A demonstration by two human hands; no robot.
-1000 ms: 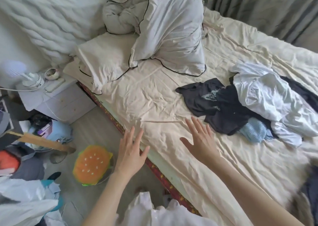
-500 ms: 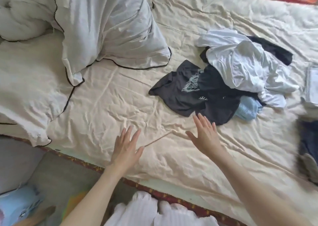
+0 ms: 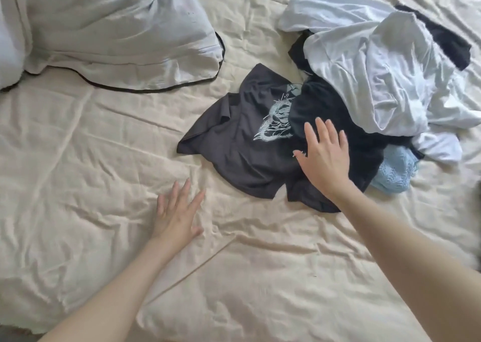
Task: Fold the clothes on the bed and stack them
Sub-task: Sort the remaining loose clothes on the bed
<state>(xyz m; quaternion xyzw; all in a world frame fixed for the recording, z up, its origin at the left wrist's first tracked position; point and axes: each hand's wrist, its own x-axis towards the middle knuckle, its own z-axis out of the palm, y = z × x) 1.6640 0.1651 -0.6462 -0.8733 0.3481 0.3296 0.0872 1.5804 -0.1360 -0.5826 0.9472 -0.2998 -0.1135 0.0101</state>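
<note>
Pillows come first at the far left: one large pillow (image 3: 117, 26) in a pale case edged with dark piping lies on the wrinkled cream bed sheet (image 3: 78, 159), and the rim of a second white one (image 3: 9, 55) shows at the frame's edge. Further right, one left hand (image 3: 177, 211) lies palm down on bare sheet, fingers straight and spread, grasping nothing. Next is the heap of clothes. Its nearest piece is one dark grey T-shirt (image 3: 234, 138) with a pale printed graphic, crumpled flat on the sheet. One right hand (image 3: 324, 156) is over the black garment (image 3: 325, 107) that overlaps the T-shirt's right side; its fingers are straight and loosely fanned, holding nothing, and whether the palm touches the cloth cannot be told. Above and to the right lies white clothing (image 3: 377, 68), bunched on top of the black cloth; how many white pieces there are cannot be told. One small light blue knitted item (image 3: 395, 170) sticks out at the heap's lower right edge. Another strip of black fabric (image 3: 442, 39) shows behind the white.
</note>
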